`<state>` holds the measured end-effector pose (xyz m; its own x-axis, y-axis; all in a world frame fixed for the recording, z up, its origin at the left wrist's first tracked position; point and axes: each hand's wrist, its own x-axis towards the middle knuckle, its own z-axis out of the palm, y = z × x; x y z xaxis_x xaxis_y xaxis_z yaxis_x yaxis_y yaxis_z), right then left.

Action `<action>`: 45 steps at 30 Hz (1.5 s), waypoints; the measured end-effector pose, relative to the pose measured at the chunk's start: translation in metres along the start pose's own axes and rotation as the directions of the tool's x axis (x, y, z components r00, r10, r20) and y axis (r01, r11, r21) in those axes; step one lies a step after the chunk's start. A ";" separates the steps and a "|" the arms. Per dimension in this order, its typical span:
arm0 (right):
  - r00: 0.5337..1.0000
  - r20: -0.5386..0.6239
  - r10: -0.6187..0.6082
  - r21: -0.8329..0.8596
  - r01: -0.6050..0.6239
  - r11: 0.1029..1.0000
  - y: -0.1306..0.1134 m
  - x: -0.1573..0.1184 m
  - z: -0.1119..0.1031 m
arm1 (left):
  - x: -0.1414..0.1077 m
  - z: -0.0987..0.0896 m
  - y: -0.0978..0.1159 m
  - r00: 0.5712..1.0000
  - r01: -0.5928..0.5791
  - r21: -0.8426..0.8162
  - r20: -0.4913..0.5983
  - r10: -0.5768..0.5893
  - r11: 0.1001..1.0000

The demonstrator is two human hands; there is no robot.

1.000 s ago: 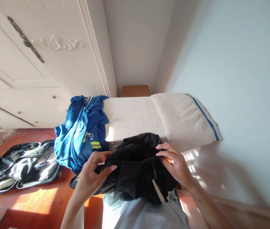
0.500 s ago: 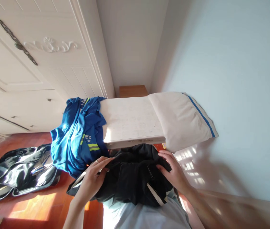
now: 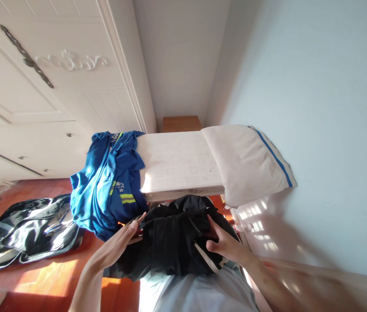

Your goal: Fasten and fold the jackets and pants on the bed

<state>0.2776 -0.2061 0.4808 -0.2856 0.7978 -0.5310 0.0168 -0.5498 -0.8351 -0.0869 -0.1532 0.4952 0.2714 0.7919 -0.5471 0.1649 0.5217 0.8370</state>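
Note:
A black garment (image 3: 173,242) with a white stripe and a zip-like dotted line lies bunched in front of my body, over pale grey clothing. My left hand (image 3: 120,242) is at its left edge, fingers fairly straight, with black cloth between them. On the right part of the garment, my right hand (image 3: 227,245) has thumb and forefinger apart around a bulge of cloth; its other fingers are partly hidden. Beyond the garment, a blue garment (image 3: 105,186) with yellow-green bands drapes over the left end of a white box-like surface (image 3: 177,160).
A white cloth (image 3: 245,164) with a blue stripe covers the surface's right end. An open black suitcase (image 3: 30,234) lies on the reddish floor (image 3: 40,277) at left. A white cabinet (image 3: 73,95) stands at upper left, and a pale wall (image 3: 316,130) rises at right.
My left hand has moved left and turned at the garment's edge; the white-striped flap there no longer shows. My right hand has shifted slightly left and down. The black garment looks more gathered.

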 end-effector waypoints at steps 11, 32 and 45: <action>0.978 -0.151 0.144 0.422 -0.068 0.904 -0.010 0.033 0.030 | -0.012 0.003 -0.001 0.985 -0.100 -0.127 0.130 0.116 0.987; 0.590 -0.466 -0.659 -0.255 0.624 0.739 -0.151 -0.005 -0.023 | -0.069 0.024 0.048 0.859 -0.392 0.025 -0.349 0.375 0.920; 0.988 0.048 -0.146 -0.429 0.153 0.890 -0.135 -0.043 -0.045 | -0.090 0.040 0.047 0.695 -0.477 0.344 -0.416 0.587 0.809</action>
<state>0.3302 -0.1547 0.6101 -0.3307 0.8569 -0.3955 0.3826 -0.2614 -0.8862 -0.0655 -0.2124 0.5841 -0.1091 0.9883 0.1067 0.3299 -0.0652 0.9417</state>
